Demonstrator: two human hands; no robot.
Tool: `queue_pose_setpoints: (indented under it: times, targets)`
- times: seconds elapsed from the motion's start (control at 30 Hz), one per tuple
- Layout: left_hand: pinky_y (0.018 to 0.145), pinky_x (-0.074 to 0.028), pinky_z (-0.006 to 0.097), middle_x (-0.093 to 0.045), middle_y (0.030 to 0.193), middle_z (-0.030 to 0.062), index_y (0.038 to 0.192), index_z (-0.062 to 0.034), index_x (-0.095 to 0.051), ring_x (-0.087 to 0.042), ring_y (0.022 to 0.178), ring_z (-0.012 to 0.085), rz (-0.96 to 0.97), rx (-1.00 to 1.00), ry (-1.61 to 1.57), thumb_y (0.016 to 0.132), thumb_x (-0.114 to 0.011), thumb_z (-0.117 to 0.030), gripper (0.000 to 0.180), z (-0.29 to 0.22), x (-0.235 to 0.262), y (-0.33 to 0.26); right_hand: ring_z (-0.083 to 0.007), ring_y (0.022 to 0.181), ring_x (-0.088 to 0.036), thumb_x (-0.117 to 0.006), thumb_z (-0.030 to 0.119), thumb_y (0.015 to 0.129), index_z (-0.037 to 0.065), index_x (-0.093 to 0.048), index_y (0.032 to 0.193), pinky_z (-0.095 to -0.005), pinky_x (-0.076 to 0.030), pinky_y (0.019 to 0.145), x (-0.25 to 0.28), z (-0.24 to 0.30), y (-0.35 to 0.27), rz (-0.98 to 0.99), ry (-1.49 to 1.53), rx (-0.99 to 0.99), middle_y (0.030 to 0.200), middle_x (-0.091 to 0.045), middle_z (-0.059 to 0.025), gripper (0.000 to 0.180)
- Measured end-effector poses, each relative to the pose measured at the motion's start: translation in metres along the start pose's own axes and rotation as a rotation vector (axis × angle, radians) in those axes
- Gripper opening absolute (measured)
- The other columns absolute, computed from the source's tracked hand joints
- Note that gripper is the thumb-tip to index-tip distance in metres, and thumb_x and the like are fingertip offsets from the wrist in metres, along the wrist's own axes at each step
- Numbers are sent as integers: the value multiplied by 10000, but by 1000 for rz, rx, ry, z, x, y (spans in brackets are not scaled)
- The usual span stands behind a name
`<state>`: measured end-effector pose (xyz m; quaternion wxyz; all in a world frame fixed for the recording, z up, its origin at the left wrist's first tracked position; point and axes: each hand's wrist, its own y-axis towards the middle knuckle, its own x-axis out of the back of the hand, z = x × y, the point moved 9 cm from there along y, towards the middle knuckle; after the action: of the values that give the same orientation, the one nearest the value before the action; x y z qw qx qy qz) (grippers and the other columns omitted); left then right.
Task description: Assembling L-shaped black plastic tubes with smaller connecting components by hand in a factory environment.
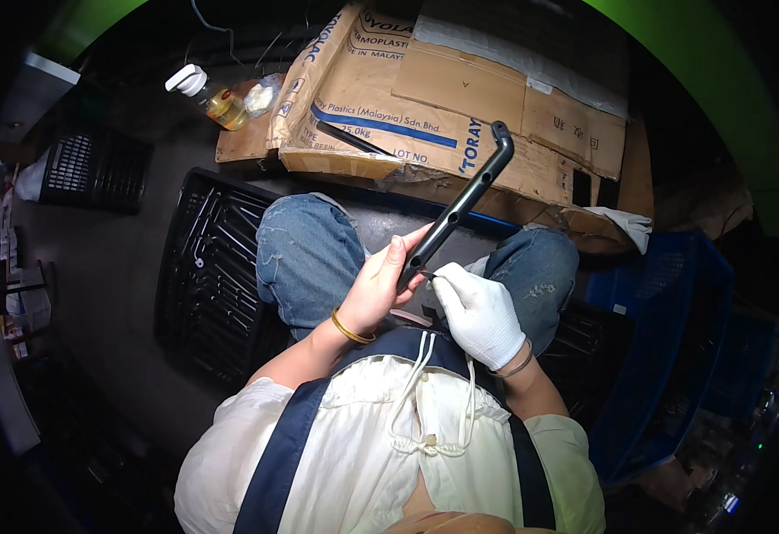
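Black plastic bar [460, 209] over lap; dark floor [122, 267], cardboard boxes [460, 98] ahead.

Tight lap space, hemmed in on three sides.

Knees [309, 258] are framing a narrow gap where both hands are working; the left hand [380, 289] and gloved right hand [478, 311] are almost touching on the black bar [456, 209], which is slanting up toward the cardboard [460, 98] lying just ahead. A black crate [202, 267] is blocking the left, a blue crate [674, 320] the right. Grey floor [113, 267] left of the black crate is offering open passage toward the bottle [211, 98].
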<state>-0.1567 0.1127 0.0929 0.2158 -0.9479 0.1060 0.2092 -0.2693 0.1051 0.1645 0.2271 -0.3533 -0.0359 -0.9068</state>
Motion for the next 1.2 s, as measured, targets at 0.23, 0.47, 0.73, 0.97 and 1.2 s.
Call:
queue_pose_setpoints:
  times: [0.23,0.47,0.73,0.97,1.2]
  targets:
    - [482,-291,160,-461,681,-47,1449,-74,-439,-348,547,16,17,13,103,1051,-236,-511,624,-4,-4,-5,-366,672,-644,-566,156,938,85,-626,951,-432,-507,568,-8,6,5,25,-87,55,747,-639,-162,94]
    - [477,-275,153,-455,657,-56,1446,-82,-445,-344,528,7,-15,-5,220,1051,-232,-513,622,-9,-4,-7,-365,654,-640,-569,154,936,79,-623,936,-431,-506,559,-9,10,8,33,-101,66,719,-634,-168,93]
    - [534,-344,191,-487,714,-38,1421,-79,-483,-394,602,39,-17,-56,260,1058,-266,-480,582,-12,0,-9,-373,656,-631,-567,148,938,68,-620,933,-432,-494,560,-13,12,7,22,-92,119,713,-624,-165,96]
    - [484,-261,170,-439,630,-67,1429,-56,-464,-326,523,14,2,-46,250,1057,-239,-498,619,-11,-5,-8,-373,648,-627,-566,171,937,70,-607,883,-435,-491,559,-13,10,9,111,-129,76,719,-627,-163,122]
    - [471,-252,173,-431,626,-67,1417,-59,-480,-308,513,15,25,-26,215,1060,-231,-488,610,-2,-5,-6,-350,658,-650,-538,207,946,99,-623,879,-438,-510,590,-17,3,12,226,-241,116,730,-652,-143,153]
